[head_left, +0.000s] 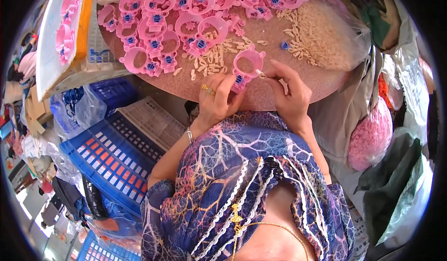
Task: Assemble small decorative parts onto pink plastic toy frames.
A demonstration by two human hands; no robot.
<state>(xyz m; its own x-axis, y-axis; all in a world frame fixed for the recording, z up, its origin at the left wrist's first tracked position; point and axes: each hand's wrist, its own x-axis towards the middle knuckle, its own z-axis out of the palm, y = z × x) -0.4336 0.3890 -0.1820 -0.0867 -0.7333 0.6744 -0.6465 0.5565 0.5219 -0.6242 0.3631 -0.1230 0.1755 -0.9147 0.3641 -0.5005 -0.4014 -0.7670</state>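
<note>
Near the front edge of the round table (186, 89), my left hand (217, 98) grips a pink plastic ring-shaped part (250, 54) by its lower end. A blue insert (239, 79) shows in that end, close to my fingers. My right hand (292, 88) pinches a small cream-coloured plastic piece (261, 75) between thumb and forefinger, right beside the pink part. Whether the piece touches the part is too small to tell. Loose cream pieces (212, 61) lie just beyond my left hand. A single blue piece (284, 45) sits beyond my right hand.
Many pink parts with blue inserts (156, 21) are heaped at the far left of the table. A clear bag (340, 42) spills cream pieces at the right. Blue crates (111, 154) stand at left, below a white tray (58, 42). A bag of pink pieces (371, 135) hangs right.
</note>
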